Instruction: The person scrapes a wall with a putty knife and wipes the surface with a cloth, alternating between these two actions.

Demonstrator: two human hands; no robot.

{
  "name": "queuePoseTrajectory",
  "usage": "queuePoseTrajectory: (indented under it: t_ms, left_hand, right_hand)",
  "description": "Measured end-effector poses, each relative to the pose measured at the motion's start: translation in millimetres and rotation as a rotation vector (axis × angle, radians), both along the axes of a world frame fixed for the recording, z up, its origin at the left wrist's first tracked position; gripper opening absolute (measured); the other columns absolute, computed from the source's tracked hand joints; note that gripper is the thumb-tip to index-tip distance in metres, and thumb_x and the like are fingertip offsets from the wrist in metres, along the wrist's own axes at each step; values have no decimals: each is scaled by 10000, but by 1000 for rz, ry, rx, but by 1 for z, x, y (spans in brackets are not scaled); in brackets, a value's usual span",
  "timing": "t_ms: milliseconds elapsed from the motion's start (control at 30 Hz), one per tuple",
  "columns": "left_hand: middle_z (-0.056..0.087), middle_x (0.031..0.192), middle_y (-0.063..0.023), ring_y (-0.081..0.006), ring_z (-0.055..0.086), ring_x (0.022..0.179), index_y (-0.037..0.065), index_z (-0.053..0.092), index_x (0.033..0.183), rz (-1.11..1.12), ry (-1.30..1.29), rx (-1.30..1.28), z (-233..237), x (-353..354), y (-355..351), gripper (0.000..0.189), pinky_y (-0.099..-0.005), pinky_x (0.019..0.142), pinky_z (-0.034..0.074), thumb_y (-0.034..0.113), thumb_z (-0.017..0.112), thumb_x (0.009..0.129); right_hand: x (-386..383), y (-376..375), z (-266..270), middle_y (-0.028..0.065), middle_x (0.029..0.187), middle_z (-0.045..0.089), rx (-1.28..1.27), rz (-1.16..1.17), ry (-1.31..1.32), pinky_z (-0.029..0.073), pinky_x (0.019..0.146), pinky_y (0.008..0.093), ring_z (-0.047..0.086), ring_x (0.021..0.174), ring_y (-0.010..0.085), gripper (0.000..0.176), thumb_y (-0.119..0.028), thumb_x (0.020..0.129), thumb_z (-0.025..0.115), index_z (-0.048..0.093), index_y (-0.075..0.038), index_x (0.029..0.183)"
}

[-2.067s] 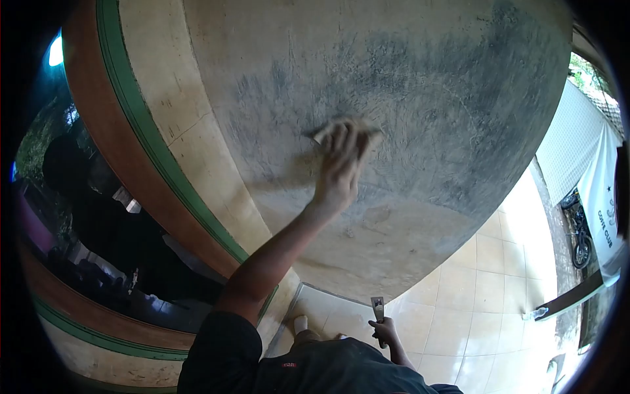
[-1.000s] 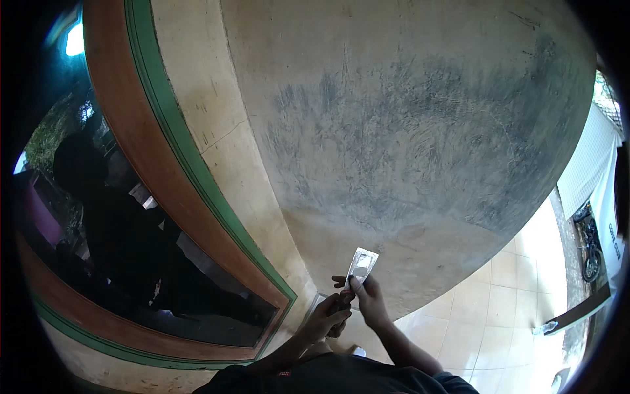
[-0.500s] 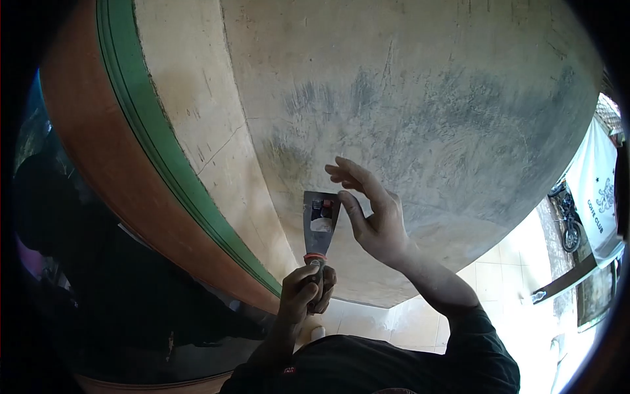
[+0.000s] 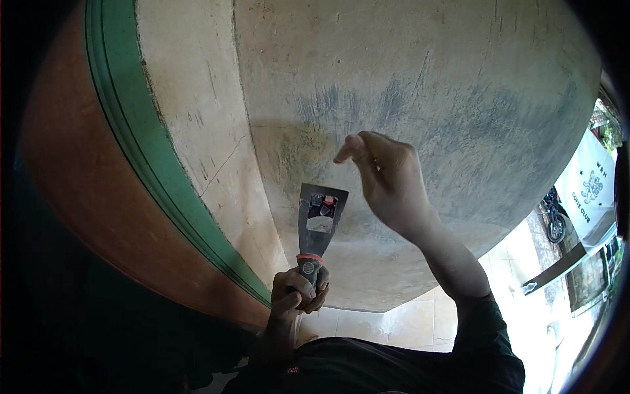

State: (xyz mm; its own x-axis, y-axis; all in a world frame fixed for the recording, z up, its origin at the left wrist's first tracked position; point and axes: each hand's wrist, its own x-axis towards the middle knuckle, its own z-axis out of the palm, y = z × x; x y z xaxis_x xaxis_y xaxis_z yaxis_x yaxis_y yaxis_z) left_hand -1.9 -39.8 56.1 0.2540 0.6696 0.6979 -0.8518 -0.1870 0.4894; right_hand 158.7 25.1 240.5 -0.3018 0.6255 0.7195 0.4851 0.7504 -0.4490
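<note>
My left hand is wrapped round the dark handle of a scraper, whose wide metal blade points up and has a reflective patch with red and white in it. My right hand is raised to the right of the blade and a little above it, apart from the tool. Its thumb and fingertips are pressed together; whether anything lies between them is too small to tell. Behind both hands stands a beige wall with rough, dark grey smears across its middle.
A green trim and a brown-orange band curve down the left side. Pale floor tiles lie below the wall. At the right are a white banner with lettering and a parked motorcycle.
My right hand has moved up, away from the blade's corner, and its fingers have closed together. The scraper has shifted slightly, and the view has turned a little.
</note>
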Motion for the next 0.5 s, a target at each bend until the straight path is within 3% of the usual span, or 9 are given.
queuePoseTrajectory:
  t_ms: [67, 100, 133, 167, 233, 267, 333, 500]
  left_hand:
    - [469, 724, -143, -61, 367, 396, -29, 529, 762, -39, -44, -66, -7, 2, 9, 268, -182, 350, 321, 202, 557, 896]
    - [447, 789, -160, -70, 379, 410, -14, 519, 800, 2, -23, -7, -21, 2, 20, 253, -185, 355, 326, 214, 535, 908]
    - [425, 854, -176, -79, 391, 424, 1, 509, 839, 44, 0, 51, -26, 3, 27, 240, -187, 360, 331, 227, 512, 921]
    - [425, 854, -176, -79, 391, 424, 1, 509, 839, 37, 1, 51, -28, 3, 29, 240, -187, 360, 331, 227, 512, 921]
    - [417, 836, -161, -81, 376, 396, 21, 495, 831, -9, -9, -5, -25, 5, 33, 246, -188, 326, 320, 246, 486, 931]
    - [417, 836, -161, -81, 376, 396, 21, 495, 831, -13, -8, -1, -22, 5, 36, 246, -188, 326, 320, 246, 486, 931]
    - [416, 838, -158, -77, 345, 370, 38, 459, 808, -5, -39, -73, -13, 7, 42, 269, -192, 302, 306, 268, 446, 948]
    - [411, 837, -139, -59, 335, 361, 72, 384, 753, 7, -25, -93, 41, 20, 76, 307, -189, 282, 288, 303, 418, 951]
  right_hand:
    - [-21, 16, -16, 115, 839, 657, 580, 149, -161, 534, 796, 360, 648, 882, 221, 236, -210, 914, 544, 624, -18, 802]
    - [-32, 8, -17, 107, 919, 650, 582, 265, -288, 502, 896, 387, 617, 991, 244, 193, -220, 880, 581, 627, -36, 842]
    - [-46, 11, -27, 92, 834, 645, 693, 346, -300, 507, 849, 360, 630, 907, 221, 246, -250, 894, 562, 626, -54, 760]
    - [-52, 18, -33, 92, 834, 645, 692, 339, -302, 507, 849, 360, 630, 907, 221, 246, -250, 894, 562, 626, -54, 760]
    - [-59, 26, -40, 64, 683, 608, 488, 361, -827, 504, 763, 338, 622, 724, 205, 361, -311, 907, 535, 601, -77, 641]
    - [-61, 32, -39, 64, 683, 608, 490, 355, -828, 504, 763, 338, 622, 724, 205, 361, -311, 907, 535, 601, -77, 641]
    - [-64, 44, -30, 41, 534, 529, 319, 238, -1012, 483, 680, 326, 559, 545, 203, 470, -353, 924, 504, 537, -95, 532]
    - [-63, 69, -3, 46, 471, 487, 460, 54, -915, 474, 610, 333, 539, 482, 186, 496, -349, 930, 504, 498, -100, 501]
